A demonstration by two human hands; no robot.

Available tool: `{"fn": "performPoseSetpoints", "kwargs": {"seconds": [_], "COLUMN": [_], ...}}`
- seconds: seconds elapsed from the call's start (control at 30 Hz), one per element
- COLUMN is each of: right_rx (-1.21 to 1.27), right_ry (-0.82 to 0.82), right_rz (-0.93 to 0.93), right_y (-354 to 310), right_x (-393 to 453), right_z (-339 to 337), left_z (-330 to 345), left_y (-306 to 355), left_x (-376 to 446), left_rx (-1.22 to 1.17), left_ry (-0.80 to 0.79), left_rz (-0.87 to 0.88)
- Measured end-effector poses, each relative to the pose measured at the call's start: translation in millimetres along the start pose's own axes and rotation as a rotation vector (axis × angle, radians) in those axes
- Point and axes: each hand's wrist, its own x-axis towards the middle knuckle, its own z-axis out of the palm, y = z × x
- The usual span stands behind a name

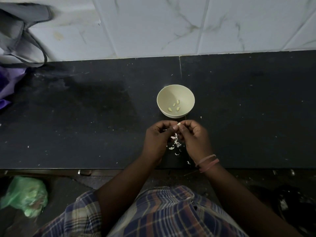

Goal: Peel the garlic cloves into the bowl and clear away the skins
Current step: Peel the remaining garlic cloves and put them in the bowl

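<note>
1. Both hands, left [156, 137] and right [194, 135], raised over the desk's [85, 117] front edge, fingers curled, pinching 1 garlic clove [178, 124] between the fingertips.
2. Just beyond: a pale bowl [175, 93] with 4 peeled cloves [174, 106] inside.
3. Under the hands, on the desk: loose white skins [175, 142].

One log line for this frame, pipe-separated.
both hands pinch garlic clove | left hand | right hand | bowl: four cloves | skins on counter
</note>
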Motion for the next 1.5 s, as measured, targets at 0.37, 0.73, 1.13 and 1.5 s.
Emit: {"fn": "performPoseSetpoints", "kwargs": {"seconds": [0.37,0.73,1.13,1.5], "right_rx": [-0.25,-0.432,-0.361,-0.201], "right_ry": [0.067,0.005,-0.026,0.001], "right_rz": [-0.116,-0.435,-0.283,-0.194], "right_y": [-0.7,-15.3,-14.9,-21.7], "right_x": [1.1,1.3,-1.2,-7.2], "right_z": [4.0,-11.0,-6.2,2.4], "left_z": [9.2,4.4,3.7,7.5], "left_y": [-6.6,-8.4,-6.7,-0.6], "left_x": [1.6,1.8,-0.9,-5.2], "left_rx": [-0.26,-0.159,-0.097,-0.174], "left_ry": [0.028,0.026,0.003,0.009], "left_rz": [-0.14,-0.084,-0.056,-0.039]}}
